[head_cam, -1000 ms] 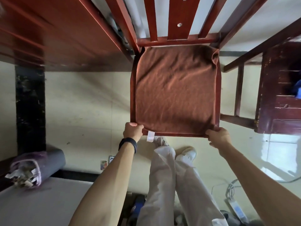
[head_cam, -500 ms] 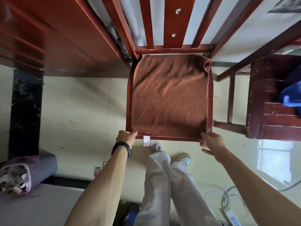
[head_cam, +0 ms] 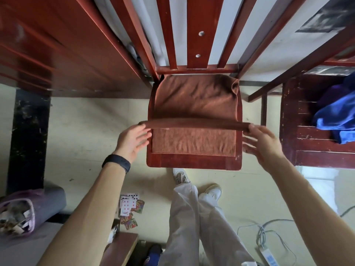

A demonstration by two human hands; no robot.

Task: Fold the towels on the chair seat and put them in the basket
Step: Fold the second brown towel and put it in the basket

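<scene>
A brown towel (head_cam: 196, 98) lies on the red wooden chair seat (head_cam: 192, 160). Its near edge is lifted off the seat and stretched into a taut strip across the chair's middle. My left hand (head_cam: 132, 141) pinches the left corner of that edge, the other fingers spread. My right hand (head_cam: 261, 139) pinches the right corner the same way. Under the raised edge a second, lighter brown layer of towel (head_cam: 194, 141) lies flat on the seat. No basket is in view.
A second dark red chair (head_cam: 317, 148) at the right carries blue cloth (head_cam: 338, 116). A red table (head_cam: 57, 45) spreads at the upper left. Playing cards (head_cam: 129, 208) lie on the floor, cables (head_cam: 269, 239) at the lower right, my legs between.
Both hands have lifted the towel's near edge off the front of the seat and carried it up and away from me to mid-seat. The seat's front rail is now uncovered.
</scene>
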